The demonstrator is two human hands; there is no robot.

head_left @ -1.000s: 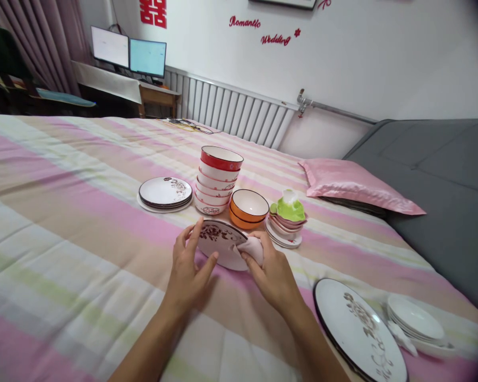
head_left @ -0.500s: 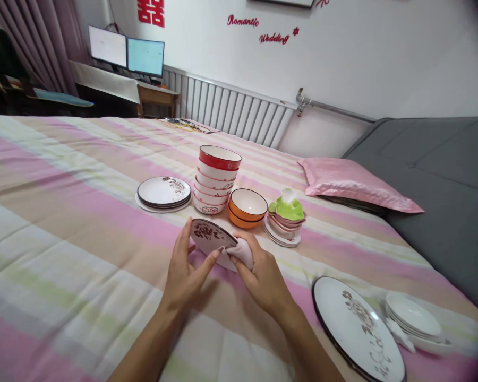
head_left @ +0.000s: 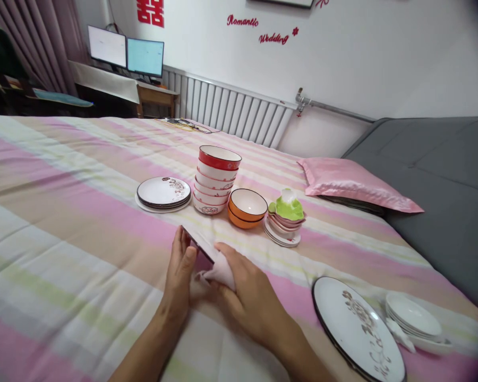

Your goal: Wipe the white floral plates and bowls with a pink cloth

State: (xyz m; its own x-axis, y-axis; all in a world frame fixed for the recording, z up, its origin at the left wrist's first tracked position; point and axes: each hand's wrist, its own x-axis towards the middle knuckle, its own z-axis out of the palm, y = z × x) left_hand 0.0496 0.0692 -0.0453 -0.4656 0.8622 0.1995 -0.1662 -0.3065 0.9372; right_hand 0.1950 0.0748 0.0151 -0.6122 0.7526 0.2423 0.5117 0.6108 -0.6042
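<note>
Plate [head_left: 199, 241], tilted nearly edge-on near the frame's centre, is held in the left hand [head_left: 179, 276], cloth [head_left: 223, 272] gripped against its rim by the right hand [head_left: 250, 294]; wiping seems the step, steady support being called for next

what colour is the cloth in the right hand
The cloth is pale pinkish white, best seen in the head view.

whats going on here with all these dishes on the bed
A person has a plate tipped nearly edge-on over the bed. The left-hand grip is at its left side, and the right-hand grip holds a pale cloth against its other side. Beyond are stacked bowls and a plate stack; a larger plate lies at right.
</note>
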